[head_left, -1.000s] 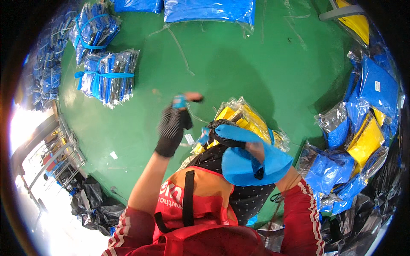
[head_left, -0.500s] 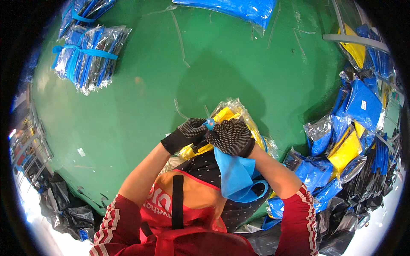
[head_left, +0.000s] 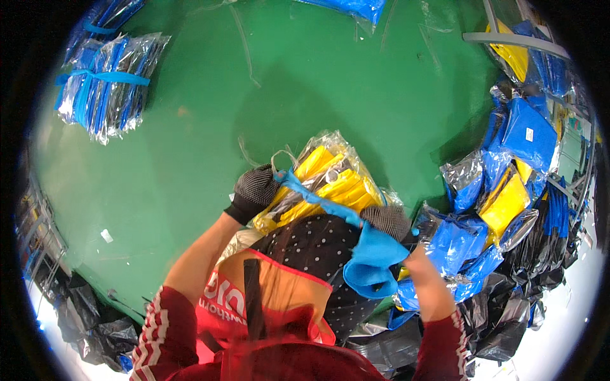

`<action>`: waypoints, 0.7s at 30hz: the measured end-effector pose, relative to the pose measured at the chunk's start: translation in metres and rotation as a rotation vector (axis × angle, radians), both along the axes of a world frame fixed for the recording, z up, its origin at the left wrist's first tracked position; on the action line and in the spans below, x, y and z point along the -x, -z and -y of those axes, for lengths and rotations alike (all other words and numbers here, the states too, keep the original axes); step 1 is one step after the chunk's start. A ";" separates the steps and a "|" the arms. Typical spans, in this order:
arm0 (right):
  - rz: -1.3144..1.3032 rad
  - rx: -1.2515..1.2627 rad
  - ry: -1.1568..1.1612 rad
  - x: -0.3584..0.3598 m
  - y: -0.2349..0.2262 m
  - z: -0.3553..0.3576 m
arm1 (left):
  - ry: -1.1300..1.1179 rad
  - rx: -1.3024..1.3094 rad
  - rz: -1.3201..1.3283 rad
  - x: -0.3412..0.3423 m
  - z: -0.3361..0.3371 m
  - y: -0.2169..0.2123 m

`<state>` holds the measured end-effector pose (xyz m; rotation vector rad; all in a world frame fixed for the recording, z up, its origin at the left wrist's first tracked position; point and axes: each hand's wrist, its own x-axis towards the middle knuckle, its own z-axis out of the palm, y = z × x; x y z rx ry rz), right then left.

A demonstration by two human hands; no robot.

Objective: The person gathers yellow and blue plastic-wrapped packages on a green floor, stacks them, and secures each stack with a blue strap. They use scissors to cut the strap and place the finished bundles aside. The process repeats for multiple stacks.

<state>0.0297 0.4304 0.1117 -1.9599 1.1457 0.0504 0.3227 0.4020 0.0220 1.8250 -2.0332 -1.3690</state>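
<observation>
**Both gloved hands stretch a blue strap across a bundle of yellow packets**

The fingers of the left hand (head_left: 255, 188), in a dark dotted work glove, are closed on one end of a blue strap (head_left: 318, 203). The fingers of the right hand (head_left: 386, 221), gloved alike, are clamped on the strap's other end, where it widens into a bunched mass of blue material (head_left: 373, 263) hanging below the fist. Between the two fists the strap runs taut and diagonal over a bundle of yellow packets (head_left: 333, 184) in clear plastic wrap, which lies on the green floor (head_left: 305, 95) just in front of the person's lap.

Half a second earlier the two hands met close together above the bundle; now they stand well apart, left up and outward, right down and inward, so the strap has been drawn out to its length across the packets. Judged from this, the binding is being tightened rather than just begun.

Outward from the hands: a strapped bundle of blue packets (head_left: 105, 95) lies at the far left of the floor, another blue packet (head_left: 349, 7) at the top edge, and a loose heap of blue and yellow wrapped packets (head_left: 508, 171) rises at the right. Black plastic bags (head_left: 95, 324) sit at the lower left.
</observation>
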 end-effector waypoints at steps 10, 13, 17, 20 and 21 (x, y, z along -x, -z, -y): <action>1.085 -0.901 0.683 -0.075 0.039 -0.014 | -1.068 -0.824 -1.114 0.014 -0.006 -0.010; 0.767 -0.862 0.686 -0.087 0.024 0.002 | -1.281 -0.768 -1.095 0.033 -0.006 0.011; 0.028 0.297 0.510 -0.069 0.006 0.005 | -0.615 0.012 -0.560 0.035 -0.014 0.025; 0.262 -0.095 0.691 -0.038 0.023 0.004 | -0.798 -0.096 -0.741 0.034 -0.025 0.019; 0.228 -0.303 0.551 -0.029 0.029 0.001 | -0.806 -0.094 -0.771 0.033 -0.026 0.018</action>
